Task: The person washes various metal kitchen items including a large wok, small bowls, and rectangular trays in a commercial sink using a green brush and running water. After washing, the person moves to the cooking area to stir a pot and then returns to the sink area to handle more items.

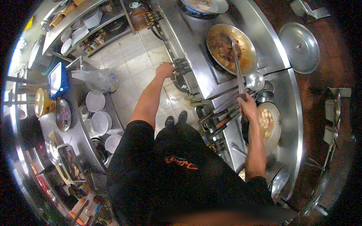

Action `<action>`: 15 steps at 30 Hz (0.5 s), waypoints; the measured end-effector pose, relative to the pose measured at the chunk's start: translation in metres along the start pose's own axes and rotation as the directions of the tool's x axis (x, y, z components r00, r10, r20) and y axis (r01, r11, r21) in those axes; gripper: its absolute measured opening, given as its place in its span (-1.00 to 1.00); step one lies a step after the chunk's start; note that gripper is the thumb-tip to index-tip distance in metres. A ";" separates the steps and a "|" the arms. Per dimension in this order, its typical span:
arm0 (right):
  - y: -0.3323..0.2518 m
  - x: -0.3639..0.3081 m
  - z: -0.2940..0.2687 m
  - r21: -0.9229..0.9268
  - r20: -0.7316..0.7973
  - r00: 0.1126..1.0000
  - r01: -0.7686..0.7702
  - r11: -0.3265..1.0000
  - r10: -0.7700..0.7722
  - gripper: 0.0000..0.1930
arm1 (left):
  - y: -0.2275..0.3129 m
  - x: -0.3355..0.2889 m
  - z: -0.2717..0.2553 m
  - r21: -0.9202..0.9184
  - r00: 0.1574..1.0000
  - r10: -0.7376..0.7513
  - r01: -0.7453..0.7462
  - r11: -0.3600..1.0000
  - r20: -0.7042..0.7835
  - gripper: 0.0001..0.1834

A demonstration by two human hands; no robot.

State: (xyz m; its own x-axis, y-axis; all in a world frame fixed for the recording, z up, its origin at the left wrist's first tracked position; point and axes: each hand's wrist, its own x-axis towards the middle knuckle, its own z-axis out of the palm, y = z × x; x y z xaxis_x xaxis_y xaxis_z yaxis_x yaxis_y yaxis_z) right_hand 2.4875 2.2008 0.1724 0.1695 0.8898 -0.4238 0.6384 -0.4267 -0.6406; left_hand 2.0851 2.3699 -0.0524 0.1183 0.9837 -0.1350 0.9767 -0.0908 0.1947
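My right hand (249, 107) is wrapped round the long handle of a metal ladle (237, 62). The ladle's bowl rests among dark brown meat or sauce in a wide wok (250, 51) on the steel range. At the front of the range, my left hand (164, 70) is closed on a gas valve knob (178, 67); its fingertips are partly hidden. Just right of my right hand stands a second pan (277, 124) with pale chunks in broth. Several empty ladles (255, 80) lie between the two pans.
Another pan (220, 6) sits over a blue flame at the far end. A round metal lid (299, 47) lies beyond the range's right edge. Handled utensils (222, 120) jut from the range front. Leftward stand stacked white bowls (101, 122), a blue tub (57, 80) and a plastic bag (96, 80).
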 end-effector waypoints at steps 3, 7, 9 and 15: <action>-0.026 -0.069 -0.029 -0.029 0.011 0.999 -0.041 0.999 0.042 -0.54 | -0.009 0.014 0.005 0.018 0.997 0.002 -0.003 1.000 0.077 -0.59; -0.030 -0.113 -0.033 -0.020 -0.010 0.988 -0.153 0.988 0.153 -0.54 | 0.011 0.023 -0.028 -0.084 0.996 -0.085 0.088 0.993 0.038 -0.72; -0.017 -0.110 -0.031 -0.037 -0.046 0.999 -0.007 0.999 0.005 -0.58 | 0.008 0.028 -0.029 -0.019 0.994 -0.103 0.104 0.994 0.046 -0.75; 0.042 -0.152 -0.034 0.341 0.135 0.988 -0.123 0.932 0.081 -0.76 | 0.078 0.006 -0.043 -0.060 0.999 -0.023 0.026 0.998 0.047 -0.68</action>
State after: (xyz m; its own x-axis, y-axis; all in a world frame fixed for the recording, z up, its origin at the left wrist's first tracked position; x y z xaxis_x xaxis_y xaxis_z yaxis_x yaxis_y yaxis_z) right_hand 2.5138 2.0537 0.2315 0.1177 0.8222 -0.5569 0.3183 -0.5625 -0.7631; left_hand 2.1547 2.3754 0.0038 0.1037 0.9772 -0.1853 0.9668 -0.0553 0.2494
